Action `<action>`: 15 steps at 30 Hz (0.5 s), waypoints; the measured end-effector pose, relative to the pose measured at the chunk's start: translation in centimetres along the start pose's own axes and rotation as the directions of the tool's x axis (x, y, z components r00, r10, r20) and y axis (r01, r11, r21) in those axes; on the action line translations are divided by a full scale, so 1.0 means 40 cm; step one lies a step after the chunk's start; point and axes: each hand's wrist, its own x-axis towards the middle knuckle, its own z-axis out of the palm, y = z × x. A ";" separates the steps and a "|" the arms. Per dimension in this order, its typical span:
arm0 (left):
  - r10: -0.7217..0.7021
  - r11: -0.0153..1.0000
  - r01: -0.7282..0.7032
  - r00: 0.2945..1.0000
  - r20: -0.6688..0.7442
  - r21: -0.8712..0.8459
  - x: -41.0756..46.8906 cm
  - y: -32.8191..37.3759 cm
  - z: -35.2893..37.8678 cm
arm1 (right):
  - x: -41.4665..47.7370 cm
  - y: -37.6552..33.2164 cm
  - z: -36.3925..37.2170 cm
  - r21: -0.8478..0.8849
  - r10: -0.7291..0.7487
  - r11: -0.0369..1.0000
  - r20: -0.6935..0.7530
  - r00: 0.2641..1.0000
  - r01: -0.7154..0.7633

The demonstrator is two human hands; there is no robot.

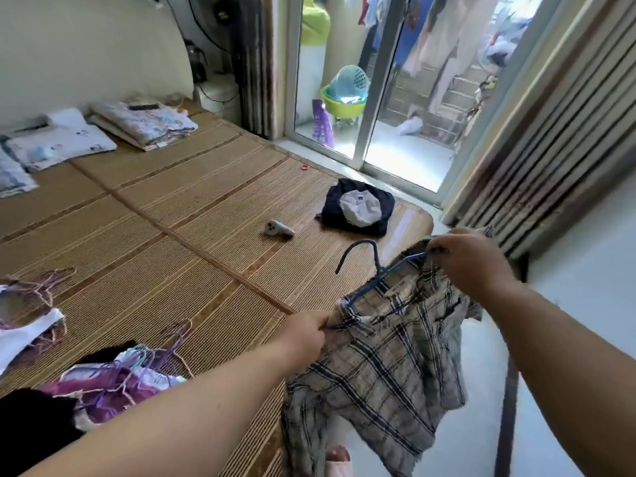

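hands: left hand (pixel 306 333) pinches plaid shirt (pixel 385 356); right hand (pixel 471 263) grips its far shoulder over blue hanger (pixel 376 256) | handling: light, limp, sags below both hands; likely best held at shoulders

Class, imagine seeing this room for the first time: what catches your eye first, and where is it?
A beige-and-black checked shirt on a blue hanger fills the lower right, gripped by the left hand and the right hand at either end. Behind it stretches a woven brown straw mat, with a dark navy garment near its far corner.
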 end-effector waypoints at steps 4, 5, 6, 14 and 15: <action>-0.168 0.985 0.170 0.975 -0.145 0.000 0.149 -0.047 -0.056 | 0.222 0.013 0.170 0.115 -0.078 0.991 0.127 0.989 0.063; -0.199 0.978 0.207 0.964 -0.176 0.025 0.181 -0.060 -0.076 | 0.269 0.012 0.212 0.122 -0.097 0.989 0.164 0.982 0.077; -0.224 0.969 0.241 0.951 -0.211 0.061 0.202 -0.073 -0.097 | 0.302 0.004 0.248 0.115 -0.136 0.987 0.206 0.969 0.114; -0.402 0.864 0.487 0.818 -0.412 0.124 0.323 -0.218 -0.211 | 0.533 -0.144 0.500 0.190 -0.350 0.935 0.366 0.862 0.298; -0.411 0.854 0.506 0.802 -0.434 0.125 0.334 -0.242 -0.221 | 0.555 -0.168 0.528 0.208 -0.372 0.926 0.366 0.853 0.315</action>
